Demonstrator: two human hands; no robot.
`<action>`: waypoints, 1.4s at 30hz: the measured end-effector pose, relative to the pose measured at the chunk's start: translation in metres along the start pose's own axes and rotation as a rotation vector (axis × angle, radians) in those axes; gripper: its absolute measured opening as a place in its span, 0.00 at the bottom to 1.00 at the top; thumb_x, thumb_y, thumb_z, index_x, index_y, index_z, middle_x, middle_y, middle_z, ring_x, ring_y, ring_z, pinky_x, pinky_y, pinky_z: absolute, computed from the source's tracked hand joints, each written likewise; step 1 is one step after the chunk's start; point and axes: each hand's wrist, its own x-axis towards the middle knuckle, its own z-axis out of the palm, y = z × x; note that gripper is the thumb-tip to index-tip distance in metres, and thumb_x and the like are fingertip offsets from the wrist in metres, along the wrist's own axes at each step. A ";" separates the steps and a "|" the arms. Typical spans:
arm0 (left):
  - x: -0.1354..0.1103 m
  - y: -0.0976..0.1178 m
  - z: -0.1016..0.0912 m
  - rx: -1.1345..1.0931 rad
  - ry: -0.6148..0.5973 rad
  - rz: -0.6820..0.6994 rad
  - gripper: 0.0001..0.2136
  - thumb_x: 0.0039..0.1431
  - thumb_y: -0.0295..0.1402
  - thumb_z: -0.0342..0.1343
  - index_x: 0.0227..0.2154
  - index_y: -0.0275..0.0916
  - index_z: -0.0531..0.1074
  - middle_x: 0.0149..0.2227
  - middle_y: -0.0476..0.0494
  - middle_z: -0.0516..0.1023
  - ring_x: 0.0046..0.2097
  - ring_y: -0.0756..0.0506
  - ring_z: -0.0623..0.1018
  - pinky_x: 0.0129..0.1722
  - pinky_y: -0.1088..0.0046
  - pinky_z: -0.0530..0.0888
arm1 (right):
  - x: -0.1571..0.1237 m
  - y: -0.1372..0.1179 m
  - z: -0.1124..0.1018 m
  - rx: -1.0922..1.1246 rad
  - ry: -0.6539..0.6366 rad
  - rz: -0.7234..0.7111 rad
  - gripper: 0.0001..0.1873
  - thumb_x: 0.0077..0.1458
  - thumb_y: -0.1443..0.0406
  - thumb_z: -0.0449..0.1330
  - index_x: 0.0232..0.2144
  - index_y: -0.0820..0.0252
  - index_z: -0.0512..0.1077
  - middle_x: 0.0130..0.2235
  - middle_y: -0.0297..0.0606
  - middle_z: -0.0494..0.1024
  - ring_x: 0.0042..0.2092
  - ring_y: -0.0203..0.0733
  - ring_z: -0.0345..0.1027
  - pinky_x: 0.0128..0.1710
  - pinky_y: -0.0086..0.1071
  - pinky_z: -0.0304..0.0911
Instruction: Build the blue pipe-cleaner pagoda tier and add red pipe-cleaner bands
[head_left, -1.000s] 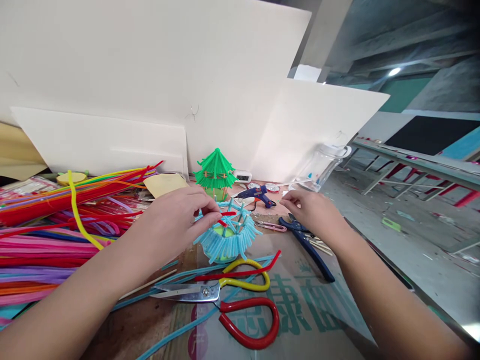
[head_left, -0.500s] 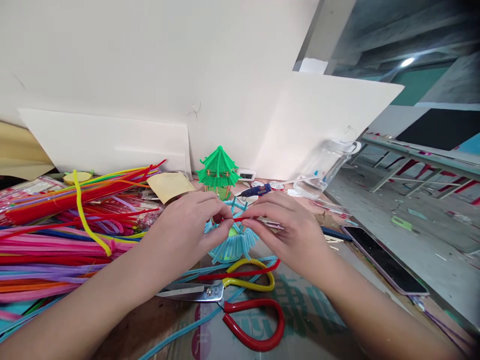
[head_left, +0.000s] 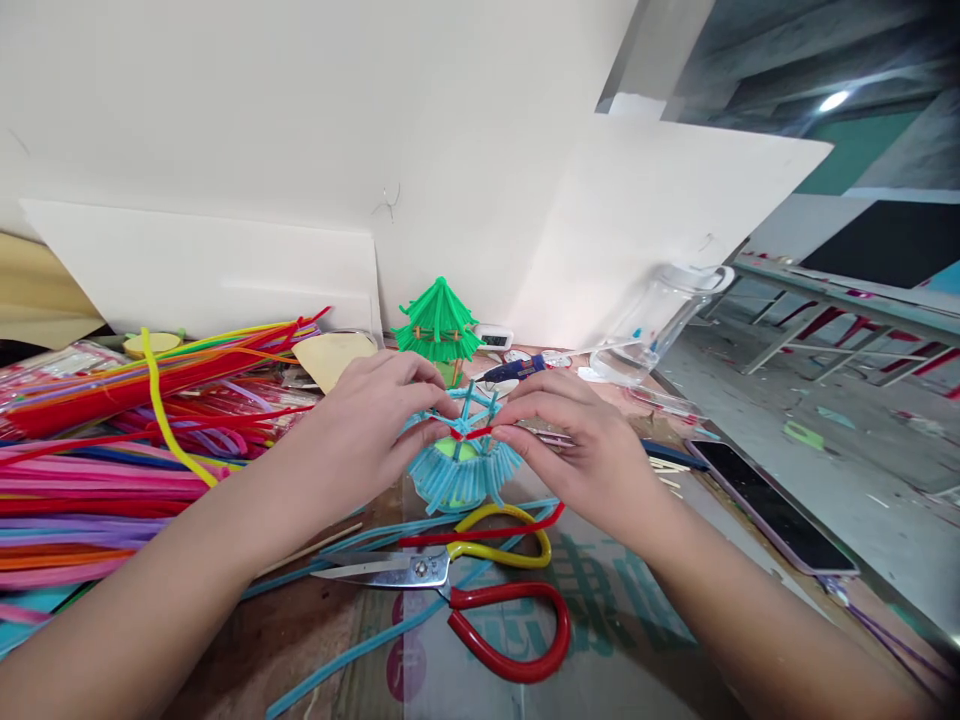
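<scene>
A short red pipe cleaner (head_left: pixel 474 433) is stretched between my two hands, over the light-blue pipe-cleaner model (head_left: pixel 457 478) with its fringed skirt and upright sticks. My left hand (head_left: pixel 394 415) pinches one end between thumb and fingers. The other end is pinched in my right hand (head_left: pixel 566 425). Right behind the model stands a green pipe-cleaner pavilion (head_left: pixel 439 325) with a pointed roof. Scissors (head_left: pixel 431 570) with one yellow and one red handle lie open in front, across blue pipe cleaners (head_left: pixel 360 652) and another red one.
Bundles of coloured pipe cleaners (head_left: pixel 82 500) fill the left side. A dark-blue glue gun (head_left: pixel 517 370) lies behind my right hand. At the right are a phone (head_left: pixel 776 505) near the table edge and a clear plastic jug (head_left: pixel 652 325). White boards (head_left: pixel 225 270) stand at the back.
My hands have drawn slightly apart, so more of the red pipe cleaner shows between them. The camera view has shifted a little.
</scene>
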 end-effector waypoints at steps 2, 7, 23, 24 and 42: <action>0.001 -0.003 0.002 0.001 -0.025 0.000 0.09 0.69 0.32 0.53 0.43 0.43 0.79 0.48 0.42 0.77 0.55 0.39 0.73 0.57 0.53 0.68 | -0.001 0.001 0.001 -0.012 -0.005 -0.016 0.02 0.63 0.68 0.63 0.37 0.56 0.76 0.38 0.37 0.79 0.42 0.43 0.71 0.44 0.38 0.65; 0.002 -0.002 0.004 0.000 -0.031 -0.007 0.09 0.69 0.32 0.53 0.41 0.43 0.79 0.47 0.43 0.77 0.54 0.39 0.73 0.57 0.53 0.68 | -0.001 0.001 0.007 -0.026 0.003 -0.016 0.02 0.63 0.67 0.63 0.37 0.55 0.75 0.38 0.37 0.78 0.42 0.44 0.71 0.44 0.38 0.65; 0.002 -0.004 0.004 0.015 -0.016 0.006 0.08 0.69 0.33 0.54 0.39 0.42 0.79 0.45 0.44 0.79 0.54 0.38 0.74 0.56 0.54 0.69 | -0.001 0.003 0.008 -0.070 -0.027 -0.018 0.03 0.64 0.67 0.62 0.36 0.56 0.75 0.39 0.39 0.77 0.43 0.45 0.70 0.42 0.39 0.66; 0.002 -0.004 0.004 0.017 -0.017 0.005 0.08 0.69 0.33 0.54 0.39 0.42 0.79 0.45 0.43 0.79 0.54 0.38 0.75 0.56 0.54 0.70 | -0.002 0.004 0.008 -0.082 -0.028 -0.025 0.03 0.64 0.67 0.62 0.37 0.56 0.76 0.40 0.40 0.77 0.43 0.45 0.70 0.42 0.39 0.66; 0.000 0.020 0.015 0.040 0.205 0.028 0.10 0.69 0.38 0.53 0.43 0.44 0.79 0.52 0.41 0.78 0.59 0.39 0.73 0.60 0.53 0.67 | 0.007 0.014 -0.022 0.077 -0.127 0.176 0.01 0.61 0.66 0.65 0.35 0.55 0.78 0.35 0.34 0.81 0.38 0.40 0.74 0.41 0.35 0.66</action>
